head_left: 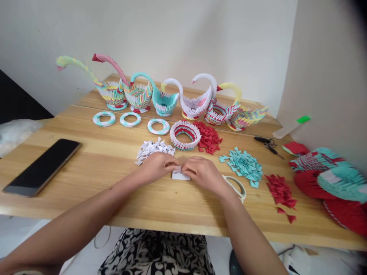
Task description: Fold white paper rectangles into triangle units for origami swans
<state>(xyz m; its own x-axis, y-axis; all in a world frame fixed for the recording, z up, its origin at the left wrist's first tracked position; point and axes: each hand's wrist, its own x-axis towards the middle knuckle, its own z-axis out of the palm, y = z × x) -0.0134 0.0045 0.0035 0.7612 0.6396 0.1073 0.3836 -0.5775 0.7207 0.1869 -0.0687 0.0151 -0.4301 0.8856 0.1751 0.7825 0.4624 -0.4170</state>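
Note:
Both my hands meet over a small white piece of paper (pixel 180 175) lying on the wooden table (pixel 114 160). My left hand (pixel 159 165) pinches its left side with closed fingers. My right hand (pixel 202 170) presses and grips its right side, fingers curled. Just beyond my left hand lies a pile of white folded paper triangles (pixel 153 148). Behind it stands a round ring of white, red and teal folded pieces (pixel 185 134). A red triangle pile (pixel 208 137) and a teal triangle pile (pixel 244 163) lie to the right.
Several paper swans (pixel 163 97) line the back edge, with three teal-white rings (pixel 130 119) before them. A black phone (pixel 43 166) lies left. Scissors (pixel 268 145), white-handled scissors (pixel 237 185), more red triangles (pixel 281 191) and large folded pieces (pixel 329 179) sit right.

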